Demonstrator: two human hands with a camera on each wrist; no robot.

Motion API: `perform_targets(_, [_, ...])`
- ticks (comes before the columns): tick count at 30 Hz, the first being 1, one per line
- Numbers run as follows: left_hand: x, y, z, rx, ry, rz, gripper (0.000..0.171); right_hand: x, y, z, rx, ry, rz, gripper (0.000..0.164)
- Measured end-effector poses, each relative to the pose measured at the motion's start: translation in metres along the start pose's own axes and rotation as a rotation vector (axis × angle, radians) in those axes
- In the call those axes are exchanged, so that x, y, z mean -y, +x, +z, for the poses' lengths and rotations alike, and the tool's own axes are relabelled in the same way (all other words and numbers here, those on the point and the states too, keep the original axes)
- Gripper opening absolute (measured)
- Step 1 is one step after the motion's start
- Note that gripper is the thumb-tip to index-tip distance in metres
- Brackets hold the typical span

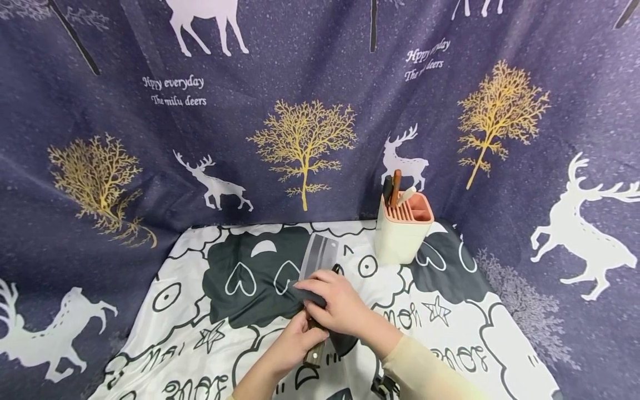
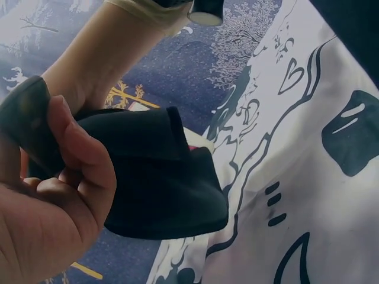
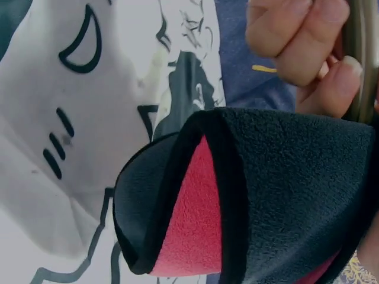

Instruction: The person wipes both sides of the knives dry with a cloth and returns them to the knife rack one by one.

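A cleaver (image 1: 320, 253) with a broad metal blade points away from me in the head view. My left hand (image 1: 295, 341) grips its wooden handle (image 1: 314, 355), whose butt end sticks out below the fingers. Just above, my right hand (image 1: 340, 303) pinches a dark cloth (image 3: 302, 189) over the lower part of the blade. One cloth end hangs below the right hand, and a pink-red underside shows in the right wrist view. In the left wrist view the left hand (image 2: 53, 219) curls round the handle, with the folded cloth beyond it.
A cream knife holder (image 1: 395, 244) with an orange slotted top stands at the back right, several handles upright in it. The table has a black-and-white patterned cloth (image 1: 200, 333). A dark blue curtain (image 1: 225, 155) with deer and trees hangs behind and at both sides.
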State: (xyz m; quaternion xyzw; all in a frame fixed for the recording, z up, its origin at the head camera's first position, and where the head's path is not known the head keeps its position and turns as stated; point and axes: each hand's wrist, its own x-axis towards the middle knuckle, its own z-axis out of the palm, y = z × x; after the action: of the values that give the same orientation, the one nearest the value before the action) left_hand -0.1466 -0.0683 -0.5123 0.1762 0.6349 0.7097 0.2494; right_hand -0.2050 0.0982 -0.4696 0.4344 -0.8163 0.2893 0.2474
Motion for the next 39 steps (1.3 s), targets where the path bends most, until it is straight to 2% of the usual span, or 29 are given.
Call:
perform_targets(5, [0.000,0.000,0.000,0.020,-0.014,-0.007,0.051,-0.005,0.002,0.002,0.014,0.000,-0.039,0.033])
perform_targets(11, [0.000,-0.001,0.001,0.039,0.001,-0.023,0.058,-0.011,0.003,0.001,0.057,0.014,0.003,0.033])
perform_targets(17, [-0.003,-0.001,0.003,0.057,-0.018,-0.065,0.058,-0.024,0.001,-0.001,0.051,-0.010,0.078,0.034])
perform_targets(30, [-0.004,0.000,0.016,0.100,-0.063,-0.113,0.049,-0.078,-0.012,-0.009,0.074,-0.105,0.270,0.030])
perform_targets(39, [-0.001,0.000,0.017,0.115,-0.065,-0.104,0.050,-0.103,-0.027,-0.013,0.041,-0.121,0.382,0.031])
